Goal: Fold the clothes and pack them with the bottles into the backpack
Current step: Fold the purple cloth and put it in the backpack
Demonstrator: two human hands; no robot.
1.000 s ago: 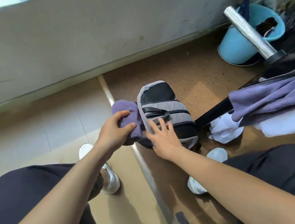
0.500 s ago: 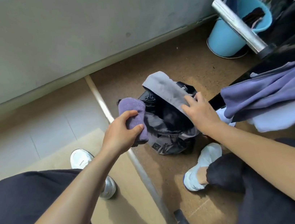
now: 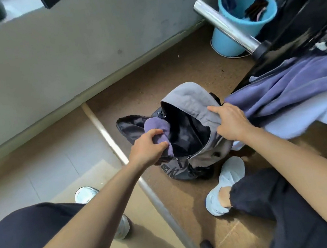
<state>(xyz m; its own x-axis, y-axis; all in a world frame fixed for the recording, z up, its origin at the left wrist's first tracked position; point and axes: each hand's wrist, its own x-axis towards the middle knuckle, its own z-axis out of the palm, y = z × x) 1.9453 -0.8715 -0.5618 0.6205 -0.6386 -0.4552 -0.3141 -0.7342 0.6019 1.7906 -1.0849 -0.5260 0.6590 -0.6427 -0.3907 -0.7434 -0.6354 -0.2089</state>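
Folded purple garment (image 3: 156,127) held at the open mouth of the backpack (image 3: 204,153).
The garment is gripped by the curled fingers of the left hand (image 3: 147,147) at the backpack's left rim. The grey flap (image 3: 188,97) is pinched and held up by the right hand (image 3: 231,122). More clothes (image 3: 290,89) are heaped just right of the backpack.

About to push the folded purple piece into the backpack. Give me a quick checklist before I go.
Backpack mouth open: ok, right hand holds the grey flap back.
Grip on folded purple garment: ok, left hand grips it at the mouth.
Garment fully inside: not ok, it sits at the rim.
Room inside: cannot tell, interior dark.
Bottles located: not ok, none in view.
Other clothes folded: not ok, purple and white ones hang loose at right.
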